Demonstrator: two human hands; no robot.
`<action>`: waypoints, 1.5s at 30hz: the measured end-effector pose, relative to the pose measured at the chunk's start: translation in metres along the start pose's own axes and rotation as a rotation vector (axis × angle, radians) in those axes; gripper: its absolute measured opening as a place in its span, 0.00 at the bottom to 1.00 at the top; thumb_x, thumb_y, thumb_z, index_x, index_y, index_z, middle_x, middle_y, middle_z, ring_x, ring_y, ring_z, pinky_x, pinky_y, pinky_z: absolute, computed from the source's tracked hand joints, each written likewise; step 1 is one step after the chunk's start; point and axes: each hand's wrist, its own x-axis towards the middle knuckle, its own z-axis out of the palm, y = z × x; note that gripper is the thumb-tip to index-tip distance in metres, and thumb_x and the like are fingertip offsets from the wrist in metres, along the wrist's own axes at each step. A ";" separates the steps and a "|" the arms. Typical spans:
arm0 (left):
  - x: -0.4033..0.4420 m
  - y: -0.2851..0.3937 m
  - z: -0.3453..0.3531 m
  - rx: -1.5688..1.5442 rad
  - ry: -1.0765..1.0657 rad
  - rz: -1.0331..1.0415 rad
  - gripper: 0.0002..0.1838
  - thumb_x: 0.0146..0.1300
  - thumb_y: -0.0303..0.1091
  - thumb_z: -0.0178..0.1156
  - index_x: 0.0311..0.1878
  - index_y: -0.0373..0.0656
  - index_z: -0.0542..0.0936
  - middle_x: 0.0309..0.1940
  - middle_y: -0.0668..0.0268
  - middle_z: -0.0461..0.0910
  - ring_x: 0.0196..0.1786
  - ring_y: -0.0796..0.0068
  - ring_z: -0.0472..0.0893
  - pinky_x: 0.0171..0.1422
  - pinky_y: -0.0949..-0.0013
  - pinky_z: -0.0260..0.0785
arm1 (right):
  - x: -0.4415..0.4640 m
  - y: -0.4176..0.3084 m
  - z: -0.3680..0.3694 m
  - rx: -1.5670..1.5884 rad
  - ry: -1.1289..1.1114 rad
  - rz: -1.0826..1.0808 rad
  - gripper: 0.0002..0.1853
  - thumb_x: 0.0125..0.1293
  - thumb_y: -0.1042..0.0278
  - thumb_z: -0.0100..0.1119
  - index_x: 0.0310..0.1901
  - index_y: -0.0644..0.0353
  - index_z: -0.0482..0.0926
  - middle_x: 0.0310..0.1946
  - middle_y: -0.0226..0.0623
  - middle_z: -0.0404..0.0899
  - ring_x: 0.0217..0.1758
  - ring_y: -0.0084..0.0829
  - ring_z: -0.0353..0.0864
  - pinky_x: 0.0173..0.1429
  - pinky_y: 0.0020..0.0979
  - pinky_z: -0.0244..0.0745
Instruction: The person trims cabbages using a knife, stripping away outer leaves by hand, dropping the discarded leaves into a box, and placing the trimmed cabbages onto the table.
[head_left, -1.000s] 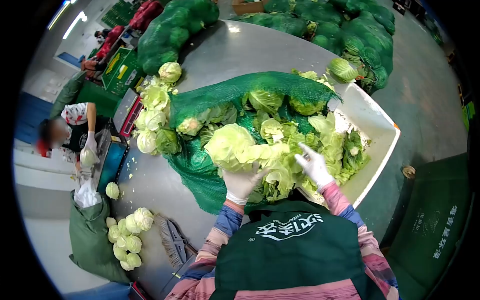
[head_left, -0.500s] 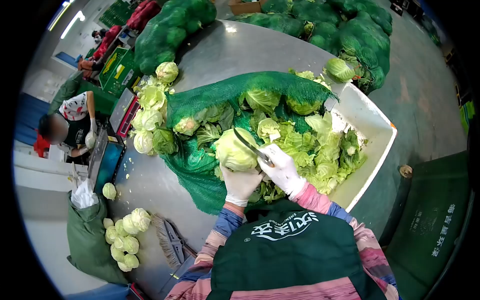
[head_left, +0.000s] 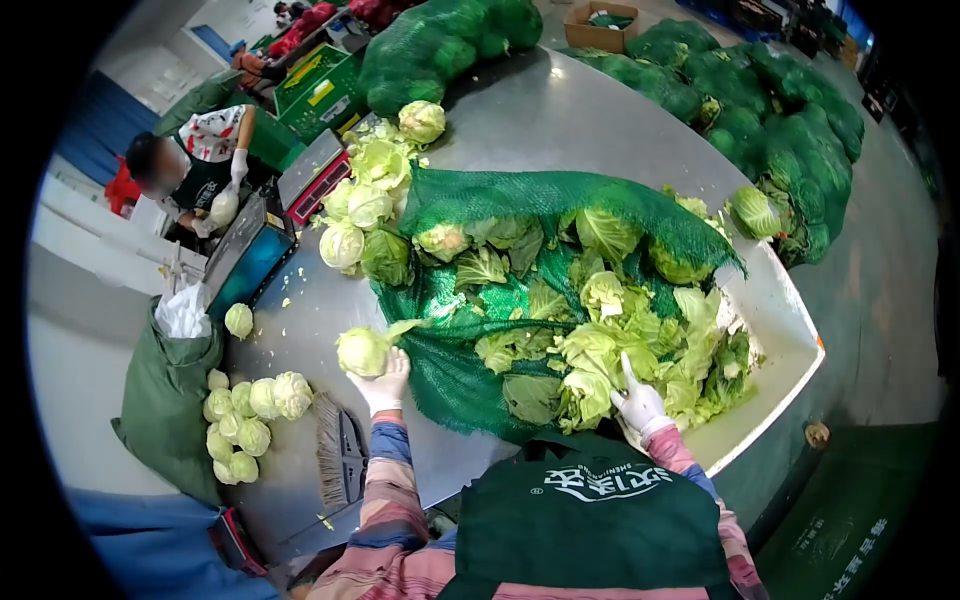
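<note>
My left hand [head_left: 383, 382] holds a trimmed pale cabbage [head_left: 362, 352] over the metal table, left of the green mesh sack; one loose leaf sticks out from the head. My right hand [head_left: 641, 404] is over the heap of loose cabbage leaves [head_left: 590, 355] by the white bin. Its index finger is stretched out and the other fingers are curled, seemingly round the knife's handle; the blade can hardly be made out. Untrimmed cabbages [head_left: 607, 234] lie in the opened green mesh sack [head_left: 460, 385] before me. Both hands wear white gloves.
The white bin [head_left: 780, 400] stands at the right with leaves in it. Trimmed cabbages [head_left: 250, 400] are piled at the left beside a brush [head_left: 340, 455]. A scale [head_left: 320, 185] and a co-worker [head_left: 205, 165] are beyond the table's left edge. Full mesh sacks [head_left: 740, 90] lie at the back.
My left hand has carried the cabbage left, away from the sack. My right hand has moved right to the leaves, and the curved knife blade no longer shows clearly. The view has shifted.
</note>
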 end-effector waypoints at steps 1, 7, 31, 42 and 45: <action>0.004 0.009 -0.001 0.009 -0.065 0.034 0.50 0.54 0.75 0.54 0.67 0.41 0.63 0.65 0.58 0.69 0.66 0.55 0.67 0.70 0.45 0.60 | -0.001 0.001 -0.003 -0.018 0.000 0.031 0.45 0.64 0.53 0.58 0.77 0.42 0.42 0.30 0.57 0.81 0.33 0.57 0.81 0.41 0.49 0.75; 0.021 -0.034 0.068 0.316 -0.338 -0.064 0.44 0.69 0.54 0.55 0.74 0.35 0.48 0.73 0.47 0.56 0.74 0.49 0.59 0.76 0.49 0.55 | -0.024 0.056 0.006 -0.009 0.310 0.222 0.40 0.67 0.57 0.57 0.76 0.37 0.47 0.26 0.53 0.80 0.28 0.50 0.81 0.35 0.45 0.75; 0.061 -0.141 0.098 0.507 -0.351 -0.378 0.48 0.55 0.73 0.59 0.71 0.52 0.61 0.70 0.60 0.61 0.71 0.54 0.61 0.71 0.38 0.56 | -0.037 0.039 -0.033 0.866 0.425 0.380 0.27 0.70 0.66 0.57 0.66 0.69 0.67 0.33 0.35 0.81 0.28 0.20 0.78 0.26 0.21 0.71; -0.145 -0.225 0.025 1.034 -0.384 -0.575 0.40 0.67 0.59 0.55 0.74 0.50 0.53 0.68 0.56 0.61 0.66 0.49 0.70 0.61 0.37 0.71 | -0.001 -0.105 -0.068 0.461 0.273 -0.031 0.44 0.57 0.57 0.72 0.73 0.55 0.60 0.65 0.44 0.69 0.47 0.29 0.78 0.56 0.27 0.72; -0.150 -0.241 0.005 1.420 -0.449 -0.582 0.39 0.64 0.45 0.65 0.69 0.38 0.57 0.60 0.52 0.65 0.59 0.55 0.76 0.53 0.50 0.78 | 0.014 -0.046 -0.052 0.816 0.320 0.063 0.41 0.60 0.53 0.69 0.70 0.61 0.63 0.56 0.44 0.77 0.54 0.29 0.77 0.60 0.27 0.70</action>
